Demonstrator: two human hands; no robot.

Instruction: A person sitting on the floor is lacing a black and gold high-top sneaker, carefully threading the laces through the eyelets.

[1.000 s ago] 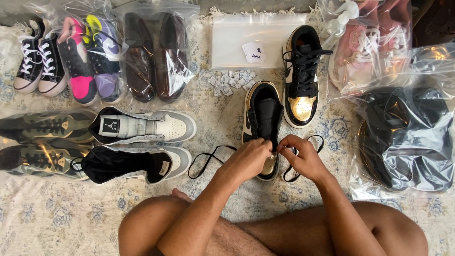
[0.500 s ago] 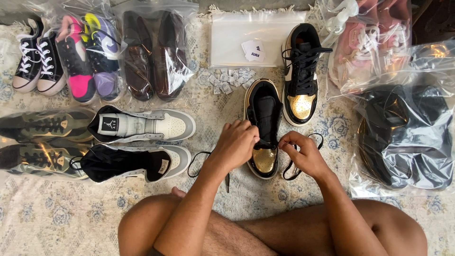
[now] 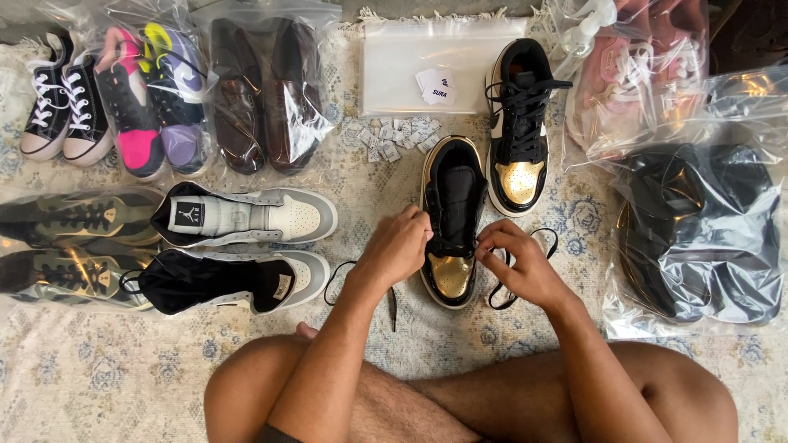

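Presently my left hand (image 3: 400, 246) and right hand (image 3: 515, 264), fingers pinched on the black lace (image 3: 501, 297), work the unlaced gold-toed shoe (image 3: 452, 221); its mate (image 3: 519, 123) is laced.

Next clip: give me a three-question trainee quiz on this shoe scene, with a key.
1. True or false: both hands are at the black-and-gold shoe without laces.
2. Which runs from the right hand? A) a brush B) a black lace C) a bag
3. How does the laced matching shoe sit relative to the unlaced one?

Key: 1. True; the left hand is there too. 2. B. 3. Beside it, farther from the person, toward the right hand's side.
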